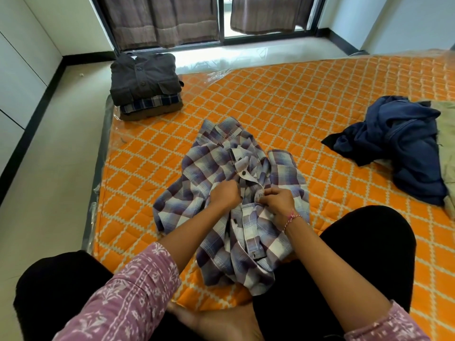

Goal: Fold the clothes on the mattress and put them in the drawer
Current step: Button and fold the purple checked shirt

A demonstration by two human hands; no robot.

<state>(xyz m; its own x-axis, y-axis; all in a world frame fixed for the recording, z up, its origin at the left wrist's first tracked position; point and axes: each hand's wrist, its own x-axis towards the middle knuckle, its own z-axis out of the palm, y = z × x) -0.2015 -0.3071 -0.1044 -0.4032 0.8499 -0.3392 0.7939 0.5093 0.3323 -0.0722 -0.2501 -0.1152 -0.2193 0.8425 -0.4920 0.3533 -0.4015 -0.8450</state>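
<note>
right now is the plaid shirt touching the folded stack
Apart. The head view shows bare orange mattress between the plaid shirt and the folded stack.

Both forearms reach forward from rolled-up pink patterned sleeves and draw together in front of the body. The left hand (225, 193) is curled into a loose fist, knuckles up, fingers pinched on cloth. The right hand (278, 201) sits just beside it, fingers bent and pinching at the fingertips, a red and white thread tied round its wrist. The legs are folded, knees spread wide.
</note>
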